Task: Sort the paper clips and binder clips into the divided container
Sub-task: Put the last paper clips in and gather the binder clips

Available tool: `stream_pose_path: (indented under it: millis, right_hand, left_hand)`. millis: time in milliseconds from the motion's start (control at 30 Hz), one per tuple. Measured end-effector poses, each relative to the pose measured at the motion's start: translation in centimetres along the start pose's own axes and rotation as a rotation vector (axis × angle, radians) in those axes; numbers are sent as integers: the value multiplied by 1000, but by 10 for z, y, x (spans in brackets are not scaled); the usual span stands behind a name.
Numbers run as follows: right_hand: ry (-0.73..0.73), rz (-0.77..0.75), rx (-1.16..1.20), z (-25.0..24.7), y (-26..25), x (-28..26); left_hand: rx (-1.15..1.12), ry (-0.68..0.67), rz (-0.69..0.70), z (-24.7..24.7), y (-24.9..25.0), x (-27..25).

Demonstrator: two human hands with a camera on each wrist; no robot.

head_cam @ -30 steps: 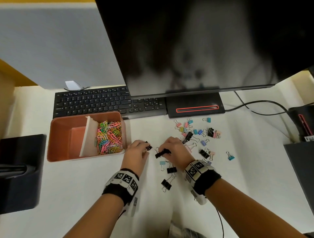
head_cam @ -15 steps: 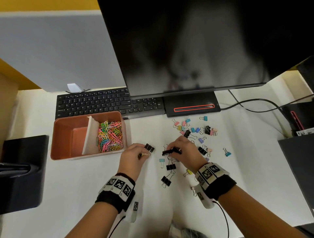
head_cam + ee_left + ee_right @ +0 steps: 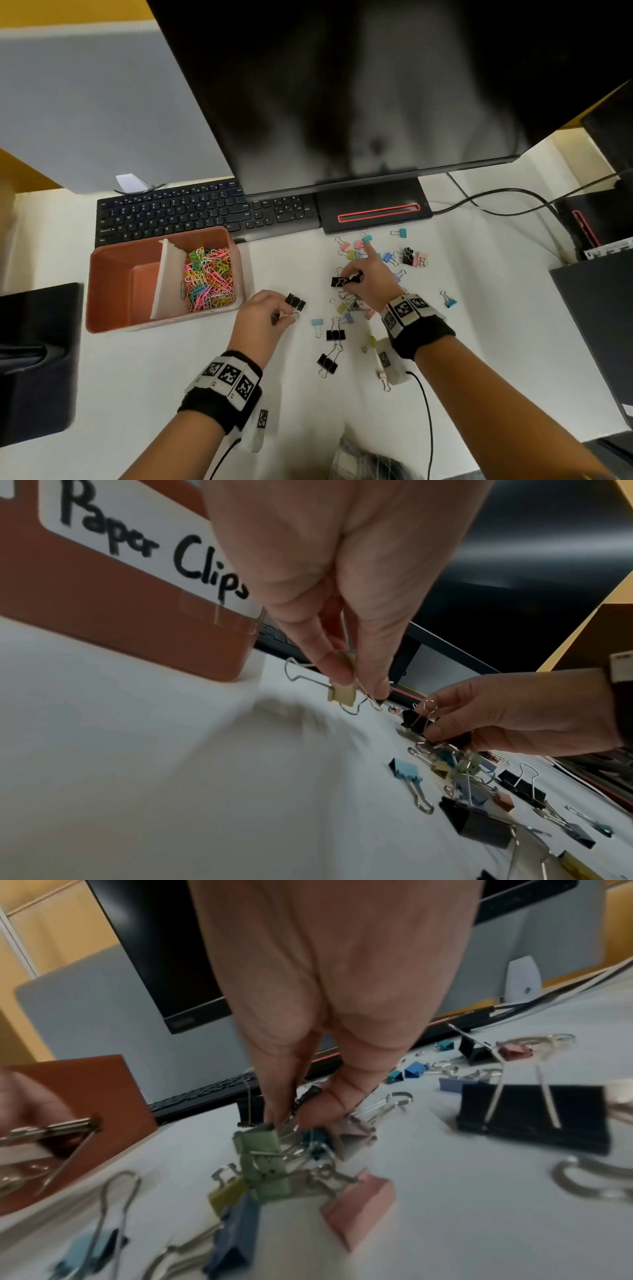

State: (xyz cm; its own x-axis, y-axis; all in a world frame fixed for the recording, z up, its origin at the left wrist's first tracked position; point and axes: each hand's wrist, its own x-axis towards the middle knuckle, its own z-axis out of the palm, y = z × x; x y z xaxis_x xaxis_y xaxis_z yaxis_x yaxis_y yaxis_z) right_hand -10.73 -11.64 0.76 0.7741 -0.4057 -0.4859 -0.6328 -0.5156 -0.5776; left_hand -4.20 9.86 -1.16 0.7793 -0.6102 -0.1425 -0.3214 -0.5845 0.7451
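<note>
Bare desk lies open in front of the box and under the left hand, a free lane between the two. The box's left half is bare; a divider and paper clips fill the right. Behind, the keyboard and low monitor block the way (little headroom there). Loose clips clutter the desk around the right hand.

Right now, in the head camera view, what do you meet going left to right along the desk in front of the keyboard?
Container → paper clips → left hand → right hand → lone blue binder clip.
</note>
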Motion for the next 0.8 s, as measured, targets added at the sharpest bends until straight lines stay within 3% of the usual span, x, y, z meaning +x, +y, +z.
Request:
stream_pose_path:
  millis: [133,300,467,633,800]
  right_hand:
    - [-92,-62,-18,13,-3,-8]
    - [53,-100,55,24,16,-24]
    - [-16,-140,-90,15,29,-26]
    - [227,-202,-121,2,19,0]
    - [97,-185,-306,7,11,37]
  left_hand:
    - [19,-14,-8,1,-1,2]
    - [93,-49,-38,8,-2,6]
    - [108,-53,-52,15,1,12]
    - [141,-58,-51,17,-1,17]
    - [136,-72,-73,17,-3,16]
